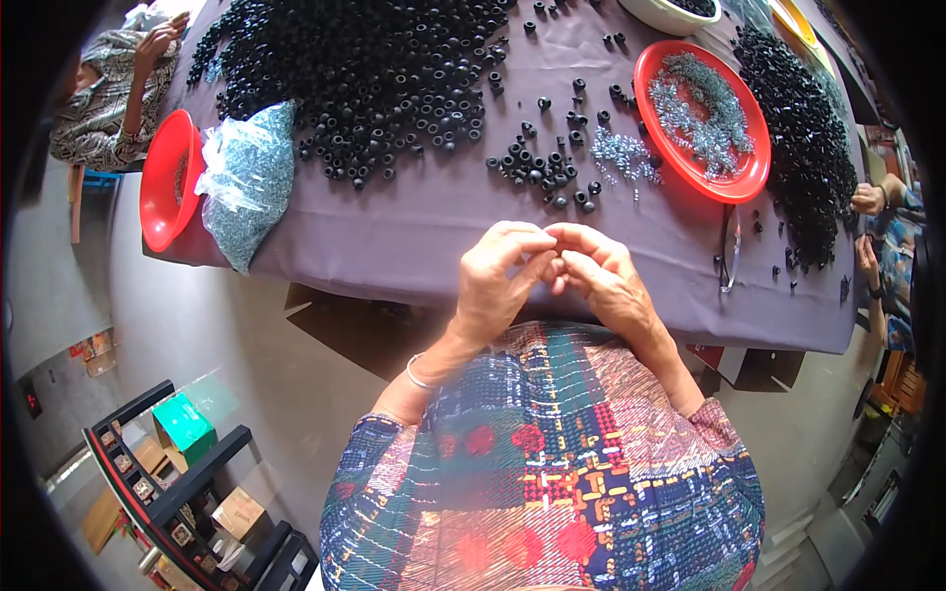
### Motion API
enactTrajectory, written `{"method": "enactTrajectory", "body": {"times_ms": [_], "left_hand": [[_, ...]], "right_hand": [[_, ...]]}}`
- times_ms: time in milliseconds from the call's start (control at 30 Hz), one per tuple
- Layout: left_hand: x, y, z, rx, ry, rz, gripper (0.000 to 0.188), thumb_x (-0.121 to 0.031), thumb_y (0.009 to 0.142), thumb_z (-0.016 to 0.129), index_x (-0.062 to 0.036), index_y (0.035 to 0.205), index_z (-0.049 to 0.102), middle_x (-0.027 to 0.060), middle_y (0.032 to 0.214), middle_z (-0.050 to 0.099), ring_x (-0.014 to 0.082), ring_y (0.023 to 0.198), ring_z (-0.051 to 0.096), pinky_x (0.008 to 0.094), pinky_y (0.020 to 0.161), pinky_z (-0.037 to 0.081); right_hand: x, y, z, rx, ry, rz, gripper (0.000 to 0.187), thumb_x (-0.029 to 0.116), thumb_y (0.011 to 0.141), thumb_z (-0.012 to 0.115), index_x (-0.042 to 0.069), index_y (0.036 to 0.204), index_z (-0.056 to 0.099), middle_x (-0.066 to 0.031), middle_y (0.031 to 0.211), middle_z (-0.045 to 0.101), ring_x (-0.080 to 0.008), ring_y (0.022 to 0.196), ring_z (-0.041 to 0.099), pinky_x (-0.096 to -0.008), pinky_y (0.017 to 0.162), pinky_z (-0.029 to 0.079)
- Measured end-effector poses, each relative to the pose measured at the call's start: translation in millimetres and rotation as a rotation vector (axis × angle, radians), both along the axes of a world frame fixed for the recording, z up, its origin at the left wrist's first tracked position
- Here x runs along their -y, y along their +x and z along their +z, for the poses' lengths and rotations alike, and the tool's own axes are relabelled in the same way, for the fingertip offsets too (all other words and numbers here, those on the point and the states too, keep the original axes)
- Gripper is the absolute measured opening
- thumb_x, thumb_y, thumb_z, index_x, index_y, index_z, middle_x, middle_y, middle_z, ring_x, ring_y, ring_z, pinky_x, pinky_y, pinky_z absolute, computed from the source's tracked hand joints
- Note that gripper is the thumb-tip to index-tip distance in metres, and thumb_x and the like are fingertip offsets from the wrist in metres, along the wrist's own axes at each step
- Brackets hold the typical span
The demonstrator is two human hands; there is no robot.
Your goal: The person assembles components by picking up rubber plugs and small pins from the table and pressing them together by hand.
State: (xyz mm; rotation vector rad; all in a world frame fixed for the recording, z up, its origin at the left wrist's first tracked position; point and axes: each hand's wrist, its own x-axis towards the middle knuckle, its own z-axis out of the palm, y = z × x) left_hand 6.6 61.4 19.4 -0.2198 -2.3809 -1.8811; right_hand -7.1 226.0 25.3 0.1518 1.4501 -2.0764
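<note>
My left hand (501, 274) and my right hand (616, 281) meet over the table's near edge, thumbs and fingertips pinched together. Whatever is between the fingertips is too small or hidden to make out. Just beyond them lies a loose group of small black round plastic parts with holes (537, 167). To its right is a little heap of tiny silvery pieces that look like springs (623, 158). More of these silvery pieces (705, 123) lie in a red plastic bowl (654, 61).
A large pile of black parts (384, 79) covers the table's far left; small dark pieces form another pile (798, 148) at right. A filled clear bag (254, 182) stands beside a second red bowl (158, 207). Glasses (729, 251) lie near the right edge. People sit at both sides.
</note>
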Motion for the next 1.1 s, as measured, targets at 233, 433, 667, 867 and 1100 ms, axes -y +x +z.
{"method": "enactTrajectory", "body": {"times_ms": [233,433,667,867,1100], "left_hand": [[5.0,-5.7,2.0,0.09,0.145,0.081,0.018,0.004,0.077,0.067,-0.0024,0.095,0.065,0.004,0.091,0.063,0.0085,0.083,0.059,0.0208,0.073,0.048],[9.0,0.1,-6.4,0.292,0.232,0.129,0.014,0.0,0.081,0.066,0.0007,0.094,0.063,0.0046,0.089,0.064,0.0098,0.085,0.058,0.0233,0.078,0.047],[8.3,-0.3,-2.4,0.382,0.342,0.138,0.013,-0.002,0.081,0.067,0.0,0.094,0.064,0.003,0.09,0.065,0.0087,0.084,0.058,0.0223,0.077,0.047],[9.0,0.6,-1.7,0.506,0.459,0.11,0.016,-0.007,0.082,0.067,-0.001,0.096,0.064,0.0037,0.091,0.065,0.0075,0.08,0.058,0.0216,0.07,0.047],[12.8,2.4,-4.1,0.644,0.856,0.051,0.014,-0.005,0.085,0.063,-0.0002,0.098,0.062,0.0062,0.089,0.065,0.0119,0.079,0.061,0.0233,0.065,0.048]], "right_hand": [[0.6,-1.3,-8.4,0.117,-0.256,-0.039,0.029,0.01,0.091,0.053,-0.003,0.116,0.053,-0.011,0.102,0.062,-0.013,0.084,0.061,-0.0252,0.074,0.05],[-2.5,-2.1,-11.8,0.134,-0.242,-0.04,0.031,0.009,0.091,0.054,-0.004,0.119,0.051,-0.0124,0.103,0.061,-0.0165,0.086,0.061,-0.0266,0.073,0.051],[-3.6,-1.0,-7.1,0.133,-0.155,-0.041,0.026,0.009,0.092,0.053,-0.003,0.115,0.055,-0.0112,0.091,0.064,-0.013,0.071,0.061,-0.0241,0.064,0.051],[-1.8,-1.2,-3.3,0.061,-0.113,-0.093,0.017,0.009,0.092,0.053,-0.001,0.106,0.058,-0.0095,0.082,0.064,-0.0105,0.062,0.059,-0.0217,0.056,0.049],[1.4,1.1,-4.7,-0.039,0.063,-0.133,0.012,0.006,0.088,0.059,-0.001,0.099,0.058,-0.0068,0.08,0.063,-0.0116,0.065,0.062,-0.0218,0.059,0.051]]}}
